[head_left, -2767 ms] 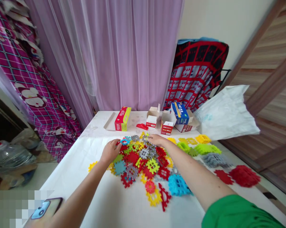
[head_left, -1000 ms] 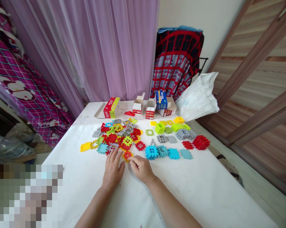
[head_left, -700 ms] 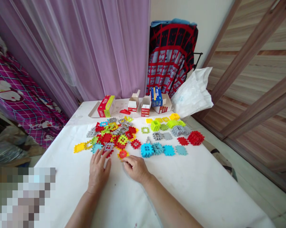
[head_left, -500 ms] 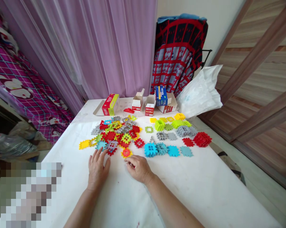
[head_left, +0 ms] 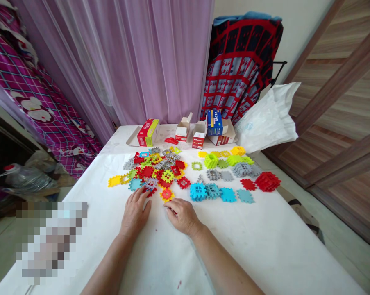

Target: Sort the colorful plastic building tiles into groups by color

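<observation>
Toothed plastic building pieces lie in a mixed-colour pile (head_left: 154, 166) on the white-covered table. My left hand (head_left: 135, 211) rests before the pile, fingers spread and stretched, tips close to a grey-purple window piece (head_left: 150, 184) and a teal square piece (head_left: 136, 184). My right hand (head_left: 182, 215) lies with fingers curled in, just before a yellow piece with a red flower (head_left: 166, 194); nothing shows between its fingers. To its upper right are bright blue window pieces (head_left: 198, 191), teal window pieces (head_left: 213, 190), a flat blue piece (head_left: 228, 194) and a pale teal piece (head_left: 245, 196).
Right of the pile lie groups of grey (head_left: 243, 169), lime (head_left: 211, 160), yellow (head_left: 238, 150) and red (head_left: 267, 181) pieces. At the back stand a red-and-yellow box (head_left: 148, 132), opened small boxes (head_left: 198, 141), a blue box (head_left: 214, 123) and a white bag (head_left: 267, 119).
Both hands have drawn back from the pile's far sides to its front. Over the last second my left hand has shifted left, away from my right hand, which stays curled. The view has swung about.
</observation>
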`<state>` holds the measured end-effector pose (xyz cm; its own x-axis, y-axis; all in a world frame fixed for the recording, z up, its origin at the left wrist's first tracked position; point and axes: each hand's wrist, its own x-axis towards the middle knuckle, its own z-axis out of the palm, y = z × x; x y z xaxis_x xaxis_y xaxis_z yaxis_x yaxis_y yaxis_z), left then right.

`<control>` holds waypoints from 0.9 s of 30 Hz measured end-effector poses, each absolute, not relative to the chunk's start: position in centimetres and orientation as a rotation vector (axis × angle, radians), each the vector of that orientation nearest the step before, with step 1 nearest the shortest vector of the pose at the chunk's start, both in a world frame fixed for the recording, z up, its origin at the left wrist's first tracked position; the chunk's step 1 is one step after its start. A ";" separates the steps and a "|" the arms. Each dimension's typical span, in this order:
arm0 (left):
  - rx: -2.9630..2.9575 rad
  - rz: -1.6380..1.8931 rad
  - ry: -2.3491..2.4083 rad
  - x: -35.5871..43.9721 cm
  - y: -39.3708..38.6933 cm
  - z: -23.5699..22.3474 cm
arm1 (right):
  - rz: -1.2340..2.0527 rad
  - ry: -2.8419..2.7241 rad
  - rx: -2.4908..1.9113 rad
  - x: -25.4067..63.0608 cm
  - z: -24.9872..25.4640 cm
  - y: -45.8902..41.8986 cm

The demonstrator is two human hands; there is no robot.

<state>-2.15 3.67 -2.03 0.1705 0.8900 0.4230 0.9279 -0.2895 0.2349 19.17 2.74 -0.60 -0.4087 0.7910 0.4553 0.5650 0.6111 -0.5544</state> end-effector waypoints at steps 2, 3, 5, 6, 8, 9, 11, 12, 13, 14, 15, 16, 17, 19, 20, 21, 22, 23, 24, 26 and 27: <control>-2.334 -0.764 -1.831 -2.1 3.7 -2.0 | 0.339 -2.155 -1.090 19.3 0.1 2.6; -2.333 -0.762 -1.831 -2.1 3.7 -2.0 | 0.291 -2.165 -1.119 19.4 0.7 2.6; -2.333 -0.749 -1.828 -2.2 3.7 -2.1 | 0.181 -2.164 -1.237 19.8 2.4 3.0; -2.336 -0.739 -1.824 -2.2 3.7 -2.1 | 0.129 -2.156 -1.328 20.1 3.4 3.4; -2.343 -0.724 -1.815 -2.4 3.8 -2.2 | 0.046 -2.138 -1.561 20.5 5.5 4.6; -2.348 -0.720 -1.810 -2.4 3.9 -2.2 | 0.021 -2.139 -1.685 20.7 6.5 5.3; -2.356 -0.721 -1.805 -2.5 4.0 -2.2 | 0.016 -2.178 -1.900 20.7 7.8 6.9; -2.357 -0.727 -1.804 -2.5 4.0 -2.3 | 0.040 -2.211 -1.989 20.5 8.1 7.6; -2.360 -0.734 -1.801 -2.6 4.1 -2.3 | 0.077 -2.254 -2.065 20.3 8.3 8.2; -2.364 -0.742 -1.796 -2.6 4.1 -2.3 | 0.117 -2.302 -2.127 20.1 8.2 8.8; -2.369 -0.751 -1.790 -2.6 4.1 -2.4 | 0.148 -2.347 -2.174 19.8 8.0 9.2; -2.373 -0.760 -1.785 -2.7 4.1 -2.4 | 0.164 -2.384 -2.205 19.5 7.8 9.5; -2.375 -0.769 -1.782 -2.7 4.1 -2.4 | 0.166 -2.408 -2.218 19.3 7.5 9.8; -2.370 -0.789 -1.786 -2.7 4.1 -2.5 | 0.147 -2.422 -2.216 19.1 7.0 10.1; -2.364 -0.798 -1.789 -2.7 4.1 -2.5 | 0.142 -2.416 -2.206 19.1 6.8 10.2; -2.360 -0.805 -1.792 -2.7 4.1 -2.5 | 0.147 -2.408 -2.198 19.1 6.7 10.3; -2.359 -0.811 -1.790 -2.7 4.1 -2.5 | 0.157 -2.402 -2.190 19.2 6.6 10.4; -2.363 -0.815 -1.787 -2.7 4.1 -2.5 | 0.168 -2.395 -2.184 19.4 6.6 10.5; -2.368 -0.821 -1.782 -2.7 4.1 -2.6 | 0.181 -2.389 -2.181 19.5 6.6 10.6; -2.373 -0.842 -1.783 -2.6 4.1 -2.6 | 0.200 -2.375 -2.181 19.7 6.7 10.7; -2.371 -0.856 -1.790 -2.6 4.1 -2.6 | 0.205 -2.371 -2.178 19.8 6.7 10.7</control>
<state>-2.59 4.11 -2.59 0.1769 0.8736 0.4534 0.9014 -0.3288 0.2817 19.84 10.73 6.71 -0.0864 0.9853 -0.1477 0.9960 0.0819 -0.0362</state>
